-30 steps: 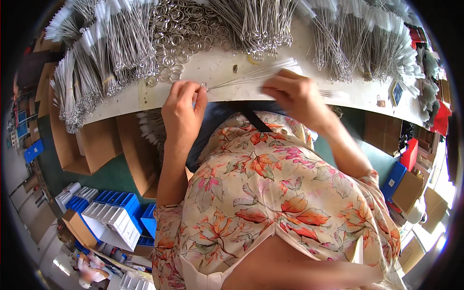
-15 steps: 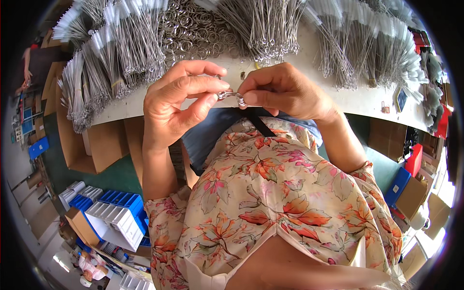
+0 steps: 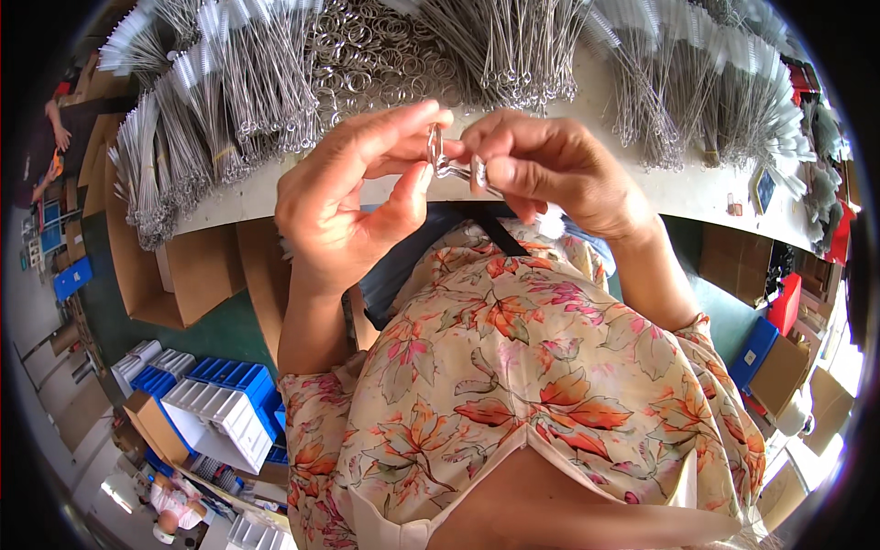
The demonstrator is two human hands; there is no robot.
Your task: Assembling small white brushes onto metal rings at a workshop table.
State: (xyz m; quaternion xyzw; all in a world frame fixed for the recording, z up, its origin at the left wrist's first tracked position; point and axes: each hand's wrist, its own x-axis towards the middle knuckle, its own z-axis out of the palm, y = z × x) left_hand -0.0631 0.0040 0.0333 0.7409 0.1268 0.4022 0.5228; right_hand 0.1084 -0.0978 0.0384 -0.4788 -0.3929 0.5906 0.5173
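In front of my body, at the near table edge, both hands meet over a small cluster of metal pieces. My left hand (image 3: 353, 197) pinches a shiny metal ring (image 3: 434, 147) between thumb and fingertips, the ring standing on edge. My right hand (image 3: 564, 170) is closed on the looped ends of thin wire brushes (image 3: 478, 172), which touch the ring. How many loops are gathered there I cannot make out. Below the right fingers a white bristle tuft (image 3: 550, 223) shows; the wire between is hidden by the hand.
A heap of loose metal rings (image 3: 380, 64) lies beyond my hands. Bundles of wire brushes flank it, left (image 3: 252, 82), middle (image 3: 513, 46) and right (image 3: 724, 92), on the white table (image 3: 596, 101). An open cardboard box (image 3: 206, 275) and blue-and-white bins (image 3: 225, 403) are at lower left.
The ring has turned upright in my left fingers, and my left thumb has moved away from the index fingertip. My right hand has rotated a little, and the white bristle tuft has come into view below it.
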